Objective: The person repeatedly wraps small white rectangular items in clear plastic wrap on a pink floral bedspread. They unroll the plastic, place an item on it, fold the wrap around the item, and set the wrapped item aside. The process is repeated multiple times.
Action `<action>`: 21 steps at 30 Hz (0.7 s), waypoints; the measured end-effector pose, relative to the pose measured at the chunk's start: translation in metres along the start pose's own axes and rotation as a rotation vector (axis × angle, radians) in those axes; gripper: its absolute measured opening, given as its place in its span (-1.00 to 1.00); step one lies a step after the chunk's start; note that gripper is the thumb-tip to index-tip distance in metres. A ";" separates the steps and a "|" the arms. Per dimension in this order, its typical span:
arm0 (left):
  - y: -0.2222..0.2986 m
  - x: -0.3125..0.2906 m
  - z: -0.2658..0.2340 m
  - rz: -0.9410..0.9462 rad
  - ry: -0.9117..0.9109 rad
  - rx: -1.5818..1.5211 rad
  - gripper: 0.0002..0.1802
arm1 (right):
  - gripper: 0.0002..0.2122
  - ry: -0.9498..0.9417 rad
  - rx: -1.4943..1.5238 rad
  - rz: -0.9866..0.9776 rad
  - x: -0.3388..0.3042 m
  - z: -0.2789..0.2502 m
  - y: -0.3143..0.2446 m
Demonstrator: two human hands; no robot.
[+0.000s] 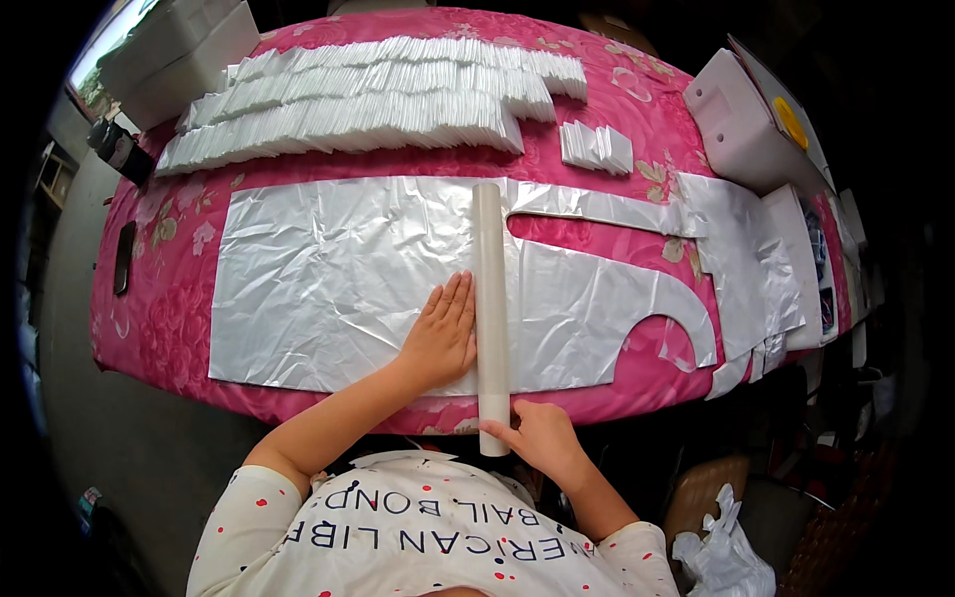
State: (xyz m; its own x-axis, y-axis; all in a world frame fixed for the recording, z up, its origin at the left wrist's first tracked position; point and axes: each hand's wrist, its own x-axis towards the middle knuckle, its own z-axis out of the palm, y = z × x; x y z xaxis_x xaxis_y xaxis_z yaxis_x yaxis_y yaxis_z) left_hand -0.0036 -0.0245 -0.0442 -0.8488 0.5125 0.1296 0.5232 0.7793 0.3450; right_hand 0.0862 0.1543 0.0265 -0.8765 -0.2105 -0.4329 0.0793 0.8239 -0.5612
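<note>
A thin, silvery-white plastic apron lies spread over the table, creased, with curved cut-outs at its right part. Across its middle rests a long pale tube, pointing from near to far, its near end jutting past the table's front edge. My left hand lies flat on the apron, fingers together and stretched out, along the tube's left side. At the tube's near end, my right hand grips it from the right with the thumb over the top; its other fingers are partly hidden.
Rows of folded white plastic packets line the far side, with a small separate stack beside them. More plastic sheets hang at the right near a white foam box. A phone and dark bottle are left, on pink floral cloth.
</note>
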 end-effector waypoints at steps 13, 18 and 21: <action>-0.001 0.002 0.003 0.003 0.004 -0.010 -0.27 | -0.78 0.177 1.839 0.060 0.243 -0.070 0.007; -0.001 -0.001 0.000 -0.001 -0.014 -0.020 -0.28 | -0.79 0.402 2.183 -0.361 0.259 -0.114 0.077; 0.000 0.000 -0.002 -0.001 -0.016 -0.032 -0.28 | -0.76 0.430 2.092 -0.653 0.233 -0.168 0.104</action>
State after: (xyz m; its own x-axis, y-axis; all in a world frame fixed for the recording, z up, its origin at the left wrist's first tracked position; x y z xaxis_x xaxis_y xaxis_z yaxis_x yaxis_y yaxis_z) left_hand -0.0034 -0.0253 -0.0424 -0.8481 0.5172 0.1146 0.5191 0.7680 0.3751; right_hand -0.1893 0.2795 -0.0145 -0.9802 0.1942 0.0379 -0.1943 -0.9081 -0.3709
